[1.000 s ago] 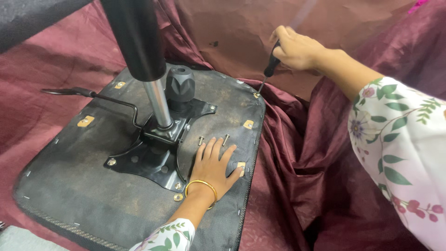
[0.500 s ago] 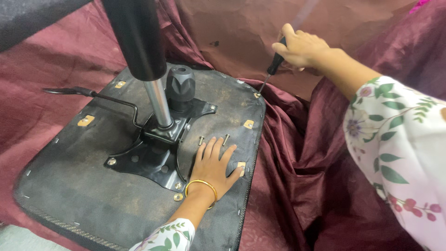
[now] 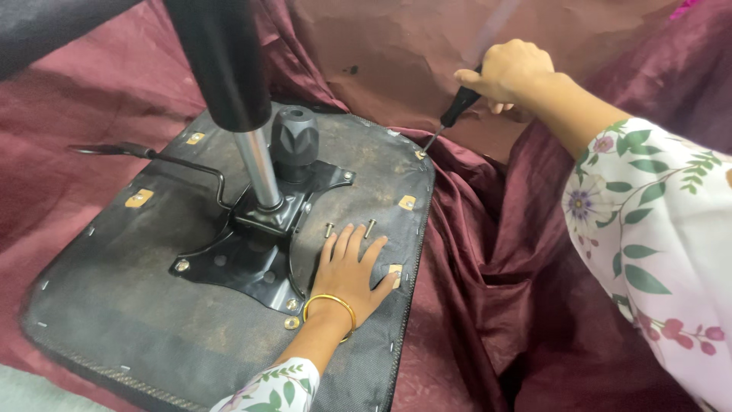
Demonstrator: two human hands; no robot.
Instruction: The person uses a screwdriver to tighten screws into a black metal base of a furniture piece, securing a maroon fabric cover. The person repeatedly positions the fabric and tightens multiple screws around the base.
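Note:
An upturned office-chair seat (image 3: pixel 137 305) with a black fabric underside lies on maroon cloth. A black metal mechanism plate (image 3: pixel 252 255) is bolted to it, with a chrome gas cylinder (image 3: pixel 258 168) and a black knob (image 3: pixel 296 137) rising from it. My left hand (image 3: pixel 352 271) lies flat, fingers spread, on the seat by the plate's right edge, a gold bangle on the wrist. Two loose bolts (image 3: pixel 349 227) lie just past its fingertips. My right hand (image 3: pixel 507 72) grips a black-handled screwdriver (image 3: pixel 450 114), whose tip touches a brass fitting at the seat's far right corner.
A thin black lever (image 3: pixel 152 156) sticks out to the left from the mechanism. Brass inserts (image 3: pixel 139 199) dot the seat's underside. Maroon cloth (image 3: pixel 488 275) lies in folds to the right and behind. A dark cylinder cover (image 3: pixel 217 61) looms at the top.
My right hand has moved slightly right and up with the screwdriver, its tip staying at the seat's far corner. My left hand has stayed flat on the seat.

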